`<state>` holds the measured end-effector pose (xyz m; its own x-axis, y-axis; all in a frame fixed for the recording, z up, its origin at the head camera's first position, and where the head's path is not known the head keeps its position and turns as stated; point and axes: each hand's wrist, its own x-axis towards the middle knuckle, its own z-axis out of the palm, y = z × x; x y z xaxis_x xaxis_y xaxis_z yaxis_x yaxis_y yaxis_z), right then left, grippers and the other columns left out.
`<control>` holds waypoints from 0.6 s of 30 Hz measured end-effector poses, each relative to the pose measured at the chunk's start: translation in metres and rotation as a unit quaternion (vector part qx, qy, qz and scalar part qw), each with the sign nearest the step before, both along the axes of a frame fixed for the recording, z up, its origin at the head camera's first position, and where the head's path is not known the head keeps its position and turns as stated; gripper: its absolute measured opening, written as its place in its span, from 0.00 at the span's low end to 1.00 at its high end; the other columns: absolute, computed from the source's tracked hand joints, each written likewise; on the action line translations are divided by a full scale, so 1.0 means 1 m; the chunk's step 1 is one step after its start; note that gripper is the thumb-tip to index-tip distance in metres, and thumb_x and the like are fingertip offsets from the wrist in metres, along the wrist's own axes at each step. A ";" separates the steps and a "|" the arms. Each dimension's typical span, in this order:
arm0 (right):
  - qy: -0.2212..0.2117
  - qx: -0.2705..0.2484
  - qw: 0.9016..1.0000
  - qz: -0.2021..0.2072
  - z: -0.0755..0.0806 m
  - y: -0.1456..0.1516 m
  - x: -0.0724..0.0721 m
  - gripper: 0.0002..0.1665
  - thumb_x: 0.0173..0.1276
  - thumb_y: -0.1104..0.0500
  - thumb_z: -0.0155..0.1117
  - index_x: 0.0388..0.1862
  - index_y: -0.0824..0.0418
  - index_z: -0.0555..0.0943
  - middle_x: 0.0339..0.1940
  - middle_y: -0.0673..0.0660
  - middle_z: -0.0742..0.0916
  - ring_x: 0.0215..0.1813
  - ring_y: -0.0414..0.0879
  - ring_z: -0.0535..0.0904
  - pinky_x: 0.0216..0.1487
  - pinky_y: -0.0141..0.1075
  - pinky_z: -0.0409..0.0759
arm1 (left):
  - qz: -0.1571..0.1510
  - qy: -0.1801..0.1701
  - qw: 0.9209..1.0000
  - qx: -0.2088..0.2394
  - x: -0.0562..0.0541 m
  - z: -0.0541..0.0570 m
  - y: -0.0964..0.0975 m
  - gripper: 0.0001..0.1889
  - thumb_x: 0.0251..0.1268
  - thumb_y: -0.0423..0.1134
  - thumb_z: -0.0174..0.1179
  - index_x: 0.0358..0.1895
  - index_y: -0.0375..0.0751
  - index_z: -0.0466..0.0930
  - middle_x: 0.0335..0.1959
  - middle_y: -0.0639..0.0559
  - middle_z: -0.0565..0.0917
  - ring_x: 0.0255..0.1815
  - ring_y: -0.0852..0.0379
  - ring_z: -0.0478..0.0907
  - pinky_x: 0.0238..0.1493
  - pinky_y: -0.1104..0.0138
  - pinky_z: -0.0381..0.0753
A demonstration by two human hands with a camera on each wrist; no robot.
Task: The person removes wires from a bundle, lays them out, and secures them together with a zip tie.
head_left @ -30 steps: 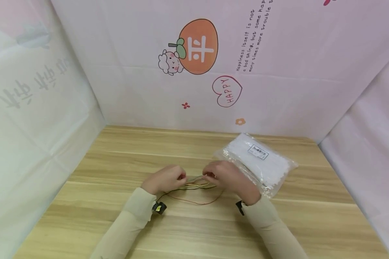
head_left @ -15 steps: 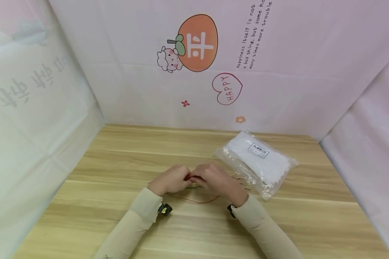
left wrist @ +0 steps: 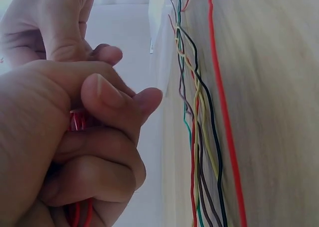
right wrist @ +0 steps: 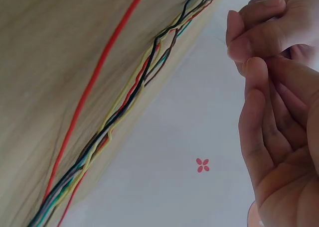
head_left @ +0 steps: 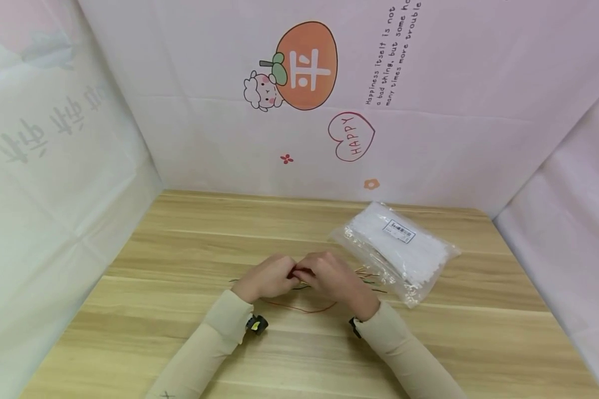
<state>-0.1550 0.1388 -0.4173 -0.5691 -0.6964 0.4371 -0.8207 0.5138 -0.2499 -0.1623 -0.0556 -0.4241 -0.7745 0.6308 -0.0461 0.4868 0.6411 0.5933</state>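
Note:
In the head view my left hand (head_left: 269,275) and right hand (head_left: 326,277) meet at the fingertips over the middle of the table. Red wires (left wrist: 78,120) run through the curled fingers of my left hand in the left wrist view. My right thumb and fingertips come together right at the left fingertips; I cannot tell what they pinch. Below both hands lies a loose bundle of thin wires (right wrist: 122,115), black, yellow, red, green and brown. Its ends (head_left: 366,274) fan out past my right hand. A separate red wire (left wrist: 221,87) curves along the near side.
A clear bag (head_left: 399,244) of white strips with a barcode label lies behind and right of my right hand, close to the wire ends. The wood-grain table (head_left: 179,233) ends at a printed white cloth wall (head_left: 219,149), with more cloth on both sides.
My hands were apart with the wire bundle stretched between them; they have come together and met at the fingertips. Over the last half second they have barely moved.

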 end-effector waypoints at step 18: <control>-0.084 -0.005 0.996 0.002 0.010 0.035 -0.018 0.08 0.65 0.67 0.71 0.28 0.56 0.86 0.24 0.46 0.85 0.27 0.31 0.74 0.30 0.25 0.76 | -0.065 0.014 0.998 -0.002 -0.002 0.001 -0.006 0.22 0.89 0.39 0.45 0.28 0.42 0.78 0.22 0.56 0.77 0.21 0.67 0.63 0.34 0.70 0.71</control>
